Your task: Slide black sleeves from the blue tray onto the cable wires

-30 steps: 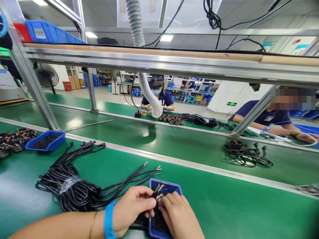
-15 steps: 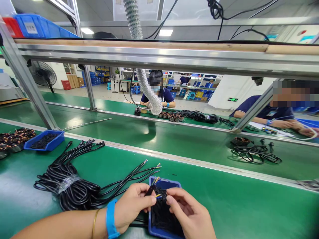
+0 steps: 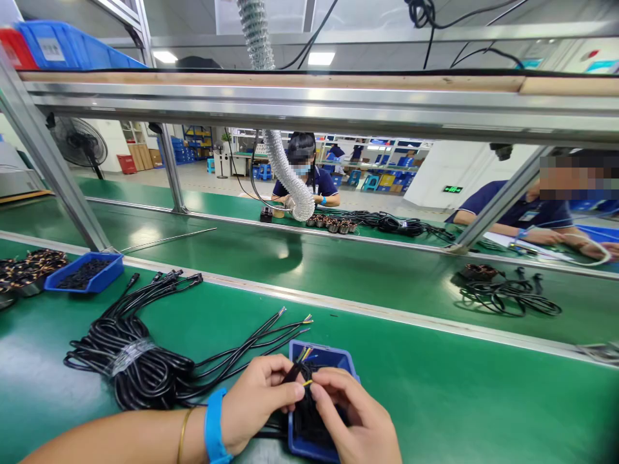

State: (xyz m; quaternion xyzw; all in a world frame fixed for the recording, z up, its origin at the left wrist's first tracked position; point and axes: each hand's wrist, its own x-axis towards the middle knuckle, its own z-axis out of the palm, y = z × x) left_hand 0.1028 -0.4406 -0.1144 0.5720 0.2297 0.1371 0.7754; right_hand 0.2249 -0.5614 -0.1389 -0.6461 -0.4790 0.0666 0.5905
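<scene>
My left hand, with a blue band at the wrist, is closed on the end of a black cable, whose thin coloured wires stick out. My right hand pinches at the tip of a yellow wire beside the left fingertips; whether a small part is also in the pinch is hidden. Both hands are over a blue bin of small black pieces. To the left lies a tied bundle of black cables, with its stripped wire ends pointing towards the bin.
At the far left are a second blue bin and copper-wound parts. A metal frame crosses above the green bench. A flexible duct hangs mid-view. Two people sit across the bench. Looped black cable lies on the conveyor at right.
My right hand has moved left to my left fingertips and now meets the yellow wire there. On the conveyor, the looped cable and its wound part have shifted right.
</scene>
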